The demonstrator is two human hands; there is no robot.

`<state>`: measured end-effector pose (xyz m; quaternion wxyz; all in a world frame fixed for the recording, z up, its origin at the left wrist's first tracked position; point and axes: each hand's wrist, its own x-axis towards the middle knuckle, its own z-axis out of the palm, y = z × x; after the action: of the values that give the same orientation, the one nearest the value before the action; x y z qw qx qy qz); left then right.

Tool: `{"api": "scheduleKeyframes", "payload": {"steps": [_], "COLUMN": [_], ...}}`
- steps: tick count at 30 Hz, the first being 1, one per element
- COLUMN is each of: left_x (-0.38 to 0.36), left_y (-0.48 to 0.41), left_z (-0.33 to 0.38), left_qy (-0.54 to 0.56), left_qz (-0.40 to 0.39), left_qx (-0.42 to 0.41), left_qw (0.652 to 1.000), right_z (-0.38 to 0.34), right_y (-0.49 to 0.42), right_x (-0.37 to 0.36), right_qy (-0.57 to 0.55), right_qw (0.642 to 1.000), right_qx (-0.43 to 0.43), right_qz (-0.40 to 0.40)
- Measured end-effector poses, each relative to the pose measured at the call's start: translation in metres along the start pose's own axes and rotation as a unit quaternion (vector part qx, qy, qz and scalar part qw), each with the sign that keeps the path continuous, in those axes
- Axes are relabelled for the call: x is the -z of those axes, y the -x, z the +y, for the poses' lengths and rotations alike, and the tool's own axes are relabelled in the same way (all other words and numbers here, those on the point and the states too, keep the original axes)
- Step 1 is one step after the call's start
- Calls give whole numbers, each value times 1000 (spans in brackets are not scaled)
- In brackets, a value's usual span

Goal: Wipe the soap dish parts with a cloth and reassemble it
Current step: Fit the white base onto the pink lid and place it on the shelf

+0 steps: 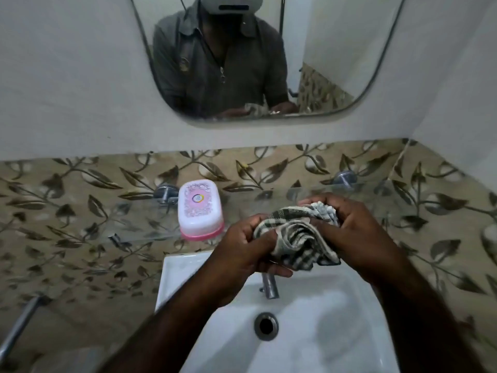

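Note:
A soap dish (200, 211) with a white patterned lid on a pink base stands closed on the glass shelf (145, 224), left of my hands. A crumpled cloth (298, 235) with dark and pale checks is bunched between both hands above the sink. My left hand (247, 246) grips its lower left side. My right hand (347, 227) holds its upper right edge. Neither hand touches the soap dish.
A white sink (309, 332) with a round drain (266, 325) lies below my hands, its metal tap (270, 286) just under the cloth. A mirror (269, 57) hangs on the wall above. A metal bar (18, 327) sits at the lower left.

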<state>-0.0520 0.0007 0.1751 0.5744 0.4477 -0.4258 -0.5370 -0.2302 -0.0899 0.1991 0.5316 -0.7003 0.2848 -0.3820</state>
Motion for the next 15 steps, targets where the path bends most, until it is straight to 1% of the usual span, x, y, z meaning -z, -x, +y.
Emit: {"api": "scheduleKeyframes", "payload": {"steps": [1,3,5,7,9,10,11,13,14,15], "left_x": [-6,-12,-15,-21,-31,-36,-41,-46,-48,-48], "left_y": [-1,-4,-7,-9,-9,-8,-8,-7,-7,-8], "left_z": [-8,-21,-30,-38,-48,-52,-59,-75,-81,-87], "left_qy": [-18,-30,-10,43,134,156,138,37,-4,-17], "left_qz": [21,81,91,64,-10,-44,-51,4,39,67], "left_qx": [0,-32,-46,-26,42,73,95,117,124,131], "left_qw": [1000,996,995,997,990,984,984,992,992,989], "right_z": [7,19,27,33,42,48,56,75,86,94], "right_y": [6,18,32,42,46,47,48,54,59,64], "right_x": [3,11,16,18,19,19,20,20,21,22], "right_qy": [14,7,-32,-88,-130,-127,-94,-1,9,-1], "right_qw": [1000,999,998,993,985,983,984,978,972,966], "right_qx": [-11,-14,-16,-41,-74,-89,-109,-152,-172,-188], "right_qz": [16,45,57,71,87,95,108,143,160,175]}}
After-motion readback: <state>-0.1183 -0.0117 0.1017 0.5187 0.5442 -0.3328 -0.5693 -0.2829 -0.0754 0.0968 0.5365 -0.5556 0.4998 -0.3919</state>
